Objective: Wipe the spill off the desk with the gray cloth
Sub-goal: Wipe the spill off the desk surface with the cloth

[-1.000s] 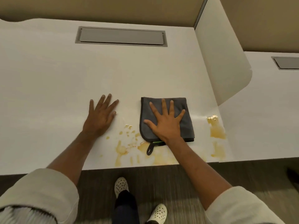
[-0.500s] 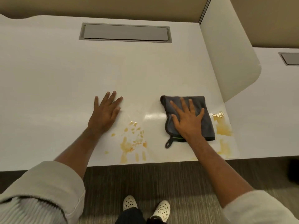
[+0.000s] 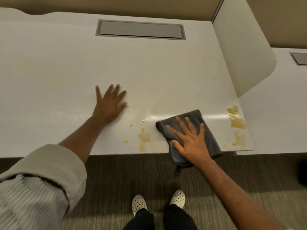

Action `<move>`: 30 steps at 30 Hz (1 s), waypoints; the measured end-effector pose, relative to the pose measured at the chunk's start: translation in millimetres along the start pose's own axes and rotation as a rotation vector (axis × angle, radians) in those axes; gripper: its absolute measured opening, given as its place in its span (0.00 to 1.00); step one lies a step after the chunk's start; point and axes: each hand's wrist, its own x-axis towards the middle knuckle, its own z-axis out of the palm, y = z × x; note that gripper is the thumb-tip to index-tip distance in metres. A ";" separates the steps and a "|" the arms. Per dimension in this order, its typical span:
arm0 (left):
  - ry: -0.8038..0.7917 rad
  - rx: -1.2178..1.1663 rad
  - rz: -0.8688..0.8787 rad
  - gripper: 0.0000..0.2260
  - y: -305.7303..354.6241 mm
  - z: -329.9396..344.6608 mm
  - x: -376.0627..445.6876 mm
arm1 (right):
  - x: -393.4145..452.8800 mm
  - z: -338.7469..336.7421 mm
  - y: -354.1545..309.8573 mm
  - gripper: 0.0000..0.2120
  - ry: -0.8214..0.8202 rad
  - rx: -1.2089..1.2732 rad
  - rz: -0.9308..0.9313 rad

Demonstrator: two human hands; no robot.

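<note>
The wiping looks roughly half done. The right hand (image 3: 191,143) lies flat, fingers spread, pressing the cloth (image 3: 206,128) on the table (image 3: 66,72) at its front edge, with the cloth's near end hanging over that edge. A glossy damp streak runs beside the cloth. Left to clean: a spill patch (image 3: 143,138) with small drops just left of the cloth, and a larger patch (image 3: 236,123) by the front right corner. The left hand (image 3: 109,105) rests open and flat on the table, holding nothing. A divider panel (image 3: 240,47) stands along the right edge, close to that corner patch; nothing else blocks the way.
</note>
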 end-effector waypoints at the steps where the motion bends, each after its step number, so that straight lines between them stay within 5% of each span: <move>1: -0.009 -0.015 -0.045 0.27 -8.5 -0.3 -5.3 | -0.4 -4.7 13.2 0.29 -0.012 0.009 0.041; 9: -0.036 -0.079 -0.083 0.26 -23.8 9.7 -16.3 | 110.8 -13.4 -17.3 0.28 0.035 0.056 0.300; 15: -0.026 -0.126 -0.072 0.28 -21.5 4.9 -14.9 | 107.1 -1.2 -98.1 0.29 0.048 0.027 -0.025; 21: -0.021 -0.101 -0.079 0.25 -20.4 4.4 -16.4 | 40.1 7.0 -52.6 0.29 0.030 -0.014 -0.276; 26: -0.030 -0.080 -0.087 0.25 -19.0 5.4 -14.8 | 68.8 -9.4 -20.3 0.28 0.005 -0.006 -0.079; 30: -0.028 -0.053 -0.073 0.25 -19.2 4.9 -15.2 | 117.9 -15.7 -67.6 0.28 0.031 0.033 0.027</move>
